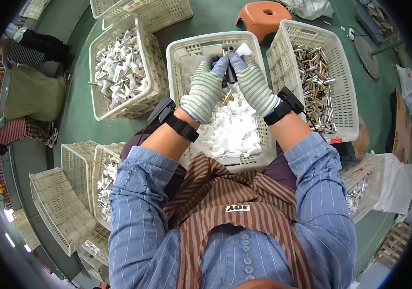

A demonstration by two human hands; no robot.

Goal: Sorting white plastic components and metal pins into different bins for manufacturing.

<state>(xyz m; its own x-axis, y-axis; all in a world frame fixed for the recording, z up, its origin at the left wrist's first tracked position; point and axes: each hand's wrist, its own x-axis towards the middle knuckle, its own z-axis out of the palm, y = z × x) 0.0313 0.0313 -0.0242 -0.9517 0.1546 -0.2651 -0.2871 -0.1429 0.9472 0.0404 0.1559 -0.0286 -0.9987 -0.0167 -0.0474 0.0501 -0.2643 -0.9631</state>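
Note:
My left hand (204, 90) and my right hand (254, 83) meet over the far half of a white plastic crate (218, 37) in front of me. Both wear striped knitted gloves with grey fingers. The fingers are closed, and at their tips a small metal tube (231, 48) shows. How each hand grips it is mostly hidden. Something dark lies between the palms, too covered to name. Below my hands, the crate holds a heap of white plastic parts (232, 127) and a few brass-coloured metal pieces (226, 98).
To the left stands a crate (160, 72) of white parts with metal stems. A crate (345, 79) at the right holds loose metal tubes (314, 72). An orange stool (263, 17) is beyond. More crates (61, 207) stack at lower left; other people sit far left.

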